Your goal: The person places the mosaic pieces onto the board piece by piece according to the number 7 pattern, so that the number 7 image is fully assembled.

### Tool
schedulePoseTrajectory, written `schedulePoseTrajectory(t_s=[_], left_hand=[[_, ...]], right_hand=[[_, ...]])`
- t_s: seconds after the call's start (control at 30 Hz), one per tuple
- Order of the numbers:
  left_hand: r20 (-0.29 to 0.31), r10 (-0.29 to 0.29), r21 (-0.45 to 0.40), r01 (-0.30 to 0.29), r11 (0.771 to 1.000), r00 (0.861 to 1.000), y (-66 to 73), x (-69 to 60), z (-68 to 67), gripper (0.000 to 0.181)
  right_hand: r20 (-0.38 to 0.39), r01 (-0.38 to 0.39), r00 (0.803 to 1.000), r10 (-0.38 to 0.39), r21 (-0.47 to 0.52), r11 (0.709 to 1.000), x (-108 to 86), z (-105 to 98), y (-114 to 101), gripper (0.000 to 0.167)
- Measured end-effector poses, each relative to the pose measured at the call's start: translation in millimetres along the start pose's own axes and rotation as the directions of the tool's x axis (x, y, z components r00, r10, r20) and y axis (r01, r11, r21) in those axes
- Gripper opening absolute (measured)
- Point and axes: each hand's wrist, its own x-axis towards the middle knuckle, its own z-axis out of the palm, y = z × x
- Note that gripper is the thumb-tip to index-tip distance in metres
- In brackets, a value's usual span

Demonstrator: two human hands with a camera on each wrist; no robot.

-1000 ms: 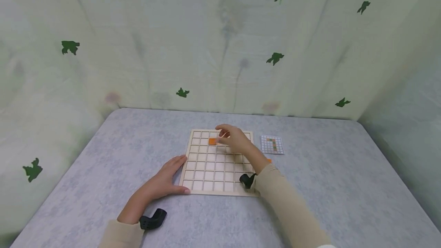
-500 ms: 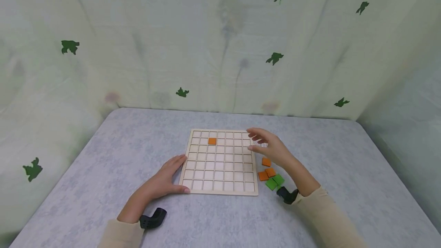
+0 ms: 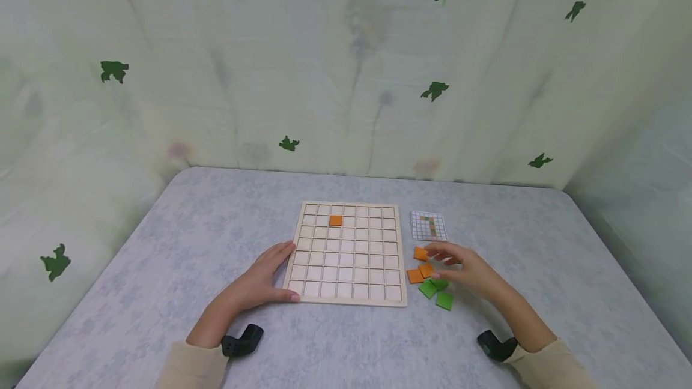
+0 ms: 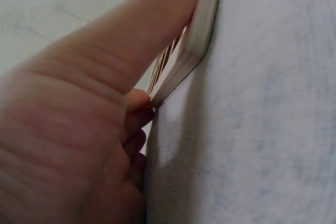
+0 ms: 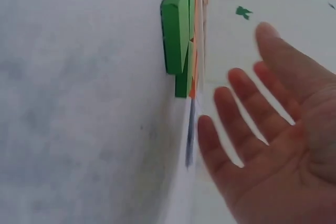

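Note:
A wooden grid board (image 3: 346, 254) lies on the table with one orange tile (image 3: 335, 220) in its second row. The left hand (image 3: 262, 281) rests at the board's left edge, thumb at the near corner; in the left wrist view the thumb of that hand (image 4: 73, 77) touches the board's edge (image 4: 197, 40). Over the loose orange tiles (image 3: 415, 276) and green tiles (image 3: 444, 301) right of the board hovers the right hand (image 3: 467, 269), holding nothing. The right wrist view has this hand (image 5: 273, 129) with fingers spread beside the green tiles (image 5: 176, 30).
Behind the loose tiles lies a small card (image 3: 429, 226) printed with a grid and coloured squares. A pale curtain (image 3: 324, 77) with leaf and bird shapes stands behind the grey table (image 3: 227, 209). Each wrist carries a black device.
The right hand has moved from above the board to the right and nearer, over the loose tiles, uncovering the card. The left hand stays at the board.

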Motion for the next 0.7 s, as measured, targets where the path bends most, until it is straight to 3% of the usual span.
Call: schedulePoseTrajectory(t_s=[0.23, 0.53, 0.7], left_hand=[[-0.003, 0.0, 0.005, 0.0, 1.0, 1.0, -0.8, 0.6, 0.5, 0.108], [0.008, -0.009, -0.004, 0.009, 1.0, 1.0, -0.7, 0.5, 0.2, 0.109], [0.003, -0.003, -0.003, 0.003, 1.0, 1.0, -0.8, 0.5, 0.7, 0.11]], right_hand=[[0.086, -0.094, 0.992, 0.092, 0.015, 0.995, -15.9, -4, 16, 0.039], [0.064, -0.033, 0.997, 0.042, -0.13, 0.991, -21.8, -2, 20, 0.029], [0.059, -0.035, 0.997, 0.043, -0.138, 0.99, -20.7, -3, 19, 0.028]])
